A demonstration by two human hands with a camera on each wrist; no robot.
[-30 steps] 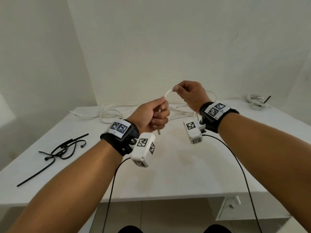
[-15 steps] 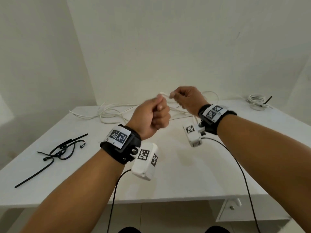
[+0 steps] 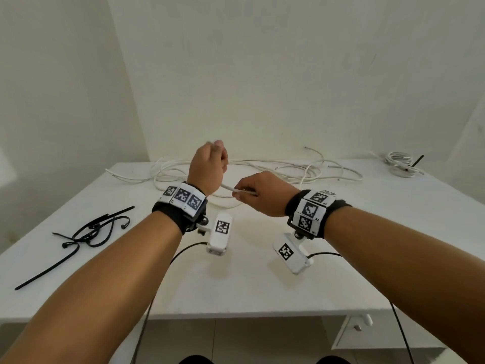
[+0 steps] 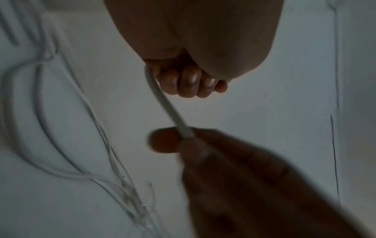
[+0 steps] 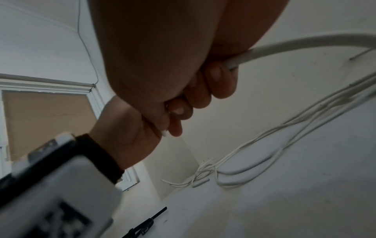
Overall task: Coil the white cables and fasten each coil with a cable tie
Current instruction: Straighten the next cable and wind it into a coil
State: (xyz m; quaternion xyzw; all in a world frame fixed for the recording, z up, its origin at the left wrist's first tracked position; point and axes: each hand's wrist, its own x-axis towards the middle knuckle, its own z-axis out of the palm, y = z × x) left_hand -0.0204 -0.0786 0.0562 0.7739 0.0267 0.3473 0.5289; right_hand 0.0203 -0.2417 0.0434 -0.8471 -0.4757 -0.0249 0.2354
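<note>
A white cable (image 3: 227, 188) runs in a short stretch between my two hands above the table's middle. My left hand (image 3: 210, 164) is raised in a fist with the cable gripped inside it; in the left wrist view the cable (image 4: 162, 99) leaves its curled fingers (image 4: 189, 83). Lower and nearer, my right hand (image 3: 244, 195) pinches the same cable, which the right wrist view shows as a thick strand (image 5: 305, 42) leading away from its fingers (image 5: 215, 77). The remaining length joins the loose white cables (image 3: 275, 168) lying at the back of the table.
Several black cable ties (image 3: 91, 231) lie on the white table (image 3: 262, 290) at the left. A coiled white cable (image 3: 400, 164) with a black tie sits at the back right corner. Walls close the table in behind and on the left.
My left hand has lifted and moved farther away while my right hand has dropped toward me. The cable between them has gone from a small loop to a short slanted stretch.
</note>
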